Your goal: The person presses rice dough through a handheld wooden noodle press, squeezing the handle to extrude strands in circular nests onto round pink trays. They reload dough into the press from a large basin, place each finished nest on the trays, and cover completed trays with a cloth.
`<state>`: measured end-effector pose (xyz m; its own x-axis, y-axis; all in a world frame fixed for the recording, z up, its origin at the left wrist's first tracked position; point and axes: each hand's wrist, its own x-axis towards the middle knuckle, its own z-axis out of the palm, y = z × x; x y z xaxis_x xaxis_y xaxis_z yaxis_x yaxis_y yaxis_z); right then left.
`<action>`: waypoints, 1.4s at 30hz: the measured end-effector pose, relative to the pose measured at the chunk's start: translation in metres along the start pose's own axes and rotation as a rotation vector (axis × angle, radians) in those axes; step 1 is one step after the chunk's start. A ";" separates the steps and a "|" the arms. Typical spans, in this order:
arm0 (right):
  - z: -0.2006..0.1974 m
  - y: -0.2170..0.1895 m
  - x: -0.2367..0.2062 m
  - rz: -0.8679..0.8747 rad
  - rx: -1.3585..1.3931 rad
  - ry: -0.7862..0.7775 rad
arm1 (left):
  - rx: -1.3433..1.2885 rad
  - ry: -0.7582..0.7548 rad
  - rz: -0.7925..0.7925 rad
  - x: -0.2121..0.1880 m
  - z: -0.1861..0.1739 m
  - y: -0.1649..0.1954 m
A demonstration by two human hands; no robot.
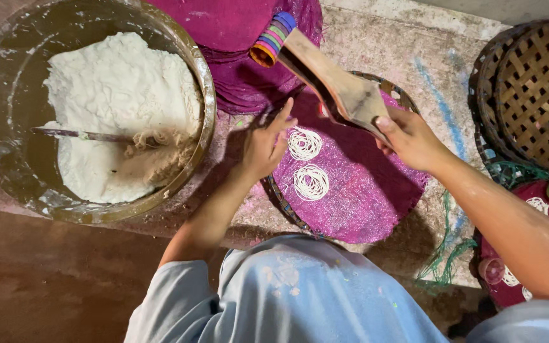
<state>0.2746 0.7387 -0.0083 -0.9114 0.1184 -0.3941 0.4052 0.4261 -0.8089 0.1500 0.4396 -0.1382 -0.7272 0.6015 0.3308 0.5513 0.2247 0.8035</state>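
Lap: pale blue cloth [300, 298] over the person's knees filled the bottom of the view, flecked with bits of dough.
Left hand: left hand [263, 145] hovered at the near-left edge of the tray, fingers loosely spread and the forefinger stretched toward the press; it pinched nothing.
Right hand: right hand [411, 136] was closed round the lower end of the wooden press, fingers wrapped tight together.
Press: wooden press [338, 82] slanted up and away from the right hand, its far end ringed with coloured bands, held above the tray.
Tray: round woven tray [399, 95] lay on the floor between the hands, covered by a magenta mesh cloth [357, 190].
Noodle coils: two white noodle coils [311, 182] sat on the mesh, one behind the other, just right of the left hand.
Press underside: possibly touching the mesh, but the shadow there hid it.
Basin: large metal basin [206, 82] stood to the left, holding white dough [119, 108] with a thin stick [77, 134] lying across it.
Baskets: stacked lattice baskets [532, 89] stood at far right; below them a second magenta tray [541, 197] carried more coils.
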 end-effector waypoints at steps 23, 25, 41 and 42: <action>-0.034 -0.044 0.033 0.162 -0.485 0.030 | -2.106 0.247 -0.165 0.175 0.043 0.020; -0.034 -0.047 0.036 0.039 -0.537 0.113 | -2.068 0.252 -0.138 0.182 0.038 0.022; -0.046 -0.034 0.036 0.025 -0.391 0.165 | -2.073 0.242 -0.286 0.196 0.037 0.044; -0.045 -0.033 0.036 0.023 -0.339 0.142 | -2.052 0.235 -0.370 0.194 0.033 0.042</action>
<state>0.2256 0.7697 0.0238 -0.9130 0.2448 -0.3264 0.4003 0.6919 -0.6009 0.0456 0.5916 -0.0563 -0.7879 0.6152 -0.0263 -0.6158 -0.7869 0.0399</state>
